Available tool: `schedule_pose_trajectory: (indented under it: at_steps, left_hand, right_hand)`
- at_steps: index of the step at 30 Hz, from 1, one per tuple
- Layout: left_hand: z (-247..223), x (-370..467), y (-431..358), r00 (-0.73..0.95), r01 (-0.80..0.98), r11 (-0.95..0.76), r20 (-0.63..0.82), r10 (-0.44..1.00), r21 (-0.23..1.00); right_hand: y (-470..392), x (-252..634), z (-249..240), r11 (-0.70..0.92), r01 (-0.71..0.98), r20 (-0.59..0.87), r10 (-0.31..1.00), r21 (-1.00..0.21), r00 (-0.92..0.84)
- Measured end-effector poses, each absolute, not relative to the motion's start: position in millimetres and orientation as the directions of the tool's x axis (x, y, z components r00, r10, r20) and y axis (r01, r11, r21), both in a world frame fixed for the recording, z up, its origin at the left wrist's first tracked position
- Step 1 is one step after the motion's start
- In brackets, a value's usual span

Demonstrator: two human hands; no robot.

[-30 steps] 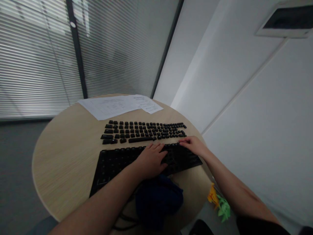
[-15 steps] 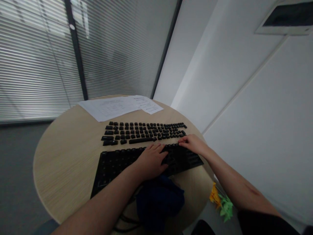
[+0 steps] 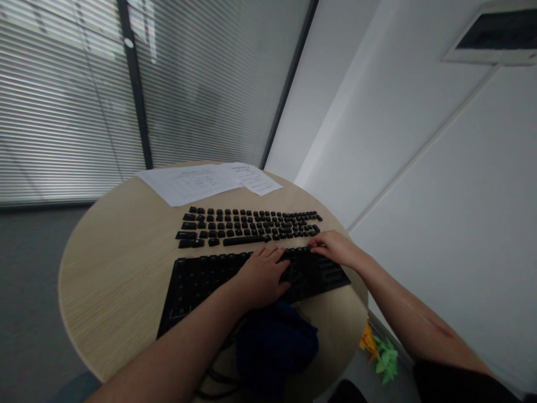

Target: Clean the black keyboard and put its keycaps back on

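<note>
A black keyboard (image 3: 191, 282) lies on the round wooden table, most of its keys off and a row of keycaps along its far edge. My left hand (image 3: 264, 278) rests on the middle of it, palm down with fingers spread. At the far edge on the right, my right hand (image 3: 333, 247) has thumb and fingers pinched together over the top row. What is between those fingertips, if anything, is too small to make out. Beyond the keyboard, loose black keycaps (image 3: 226, 226) lie in rows, with a long space bar (image 3: 244, 240) in the nearest row.
Printed paper sheets (image 3: 188, 184) lie at the far side of the table (image 3: 104, 252). A dark blue cloth (image 3: 274, 341) and a black cable (image 3: 220, 378) are at the near edge. White wall (image 3: 440, 196) stands to the right. Orange and green objects (image 3: 384, 358) lie below, beside the table.
The view has shifted slightly. Both hands stay at nearly the same places on the keyboard, the right one still pinched at the far edge.
</note>
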State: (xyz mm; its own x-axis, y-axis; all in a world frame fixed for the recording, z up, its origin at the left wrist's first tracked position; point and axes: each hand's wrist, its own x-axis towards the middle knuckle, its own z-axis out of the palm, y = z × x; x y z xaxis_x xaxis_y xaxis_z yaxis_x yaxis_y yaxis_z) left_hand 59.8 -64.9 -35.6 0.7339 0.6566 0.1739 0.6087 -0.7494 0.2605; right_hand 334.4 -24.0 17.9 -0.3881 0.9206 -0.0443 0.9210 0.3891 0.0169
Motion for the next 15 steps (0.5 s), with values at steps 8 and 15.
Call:
schedule_pose_trajectory:
  at_steps: [8,15]
  left_hand:
    - [-35.6,60.8,-64.8,0.73,0.606,-0.746,0.179,0.659,0.275]
    - [-36.1,60.9,-64.1,0.731,0.612,-0.747,0.176,0.659,0.259]
  right_hand:
    - [-21.1,324.1,21.1,0.421,0.888,-0.123,0.906,0.185,-0.404]
    - [-13.3,313.4,23.3,0.453,0.862,-0.165,0.89,0.227,-0.425]
